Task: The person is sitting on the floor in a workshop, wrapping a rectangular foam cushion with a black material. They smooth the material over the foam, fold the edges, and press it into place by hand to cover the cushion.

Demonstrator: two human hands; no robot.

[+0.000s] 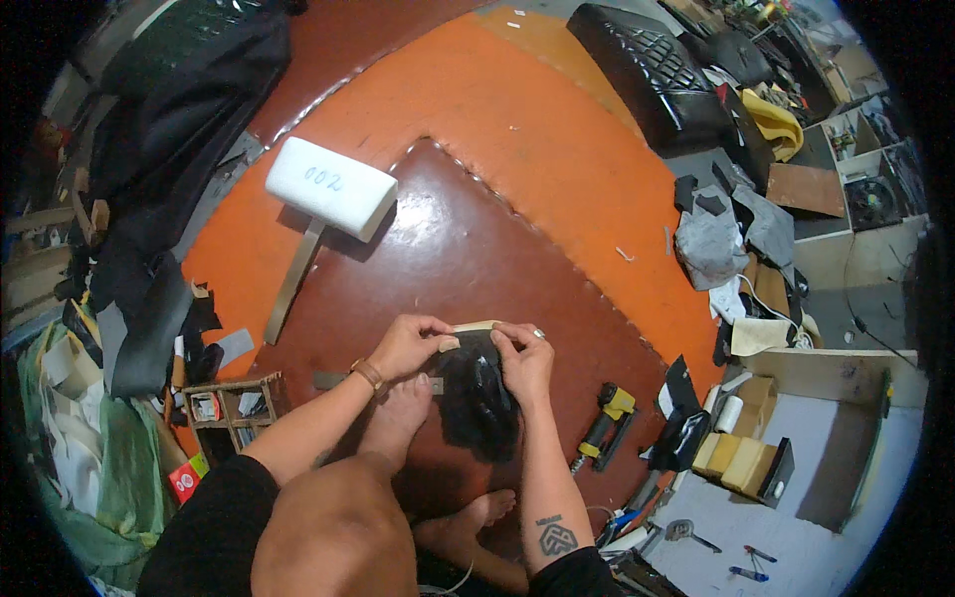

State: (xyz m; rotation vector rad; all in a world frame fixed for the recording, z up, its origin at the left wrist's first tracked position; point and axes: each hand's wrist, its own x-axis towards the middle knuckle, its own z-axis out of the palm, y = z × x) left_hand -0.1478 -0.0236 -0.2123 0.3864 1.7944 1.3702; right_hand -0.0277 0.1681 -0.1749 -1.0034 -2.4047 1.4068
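Black glossy sheet (481, 403), held by its far edge
Its long axis runs away from the body; the right hand (526, 366) pinches the far right corner, overlapping it, the left hand (408, 345) the far left. A white block (323, 191) lies beyond.

Can't see the ends of the pale strip (476, 326), covered by left hand (410, 346) and right hand (525, 366). Can't follow the bar (330, 381) behind wrist (356, 386) and foot (401, 410), near the left edge of the brown mat (477, 249). Can't identify the scrap (625, 255) beyond its right edge: too small. Can't see the right sleeve (575, 579) whole: cut off below.
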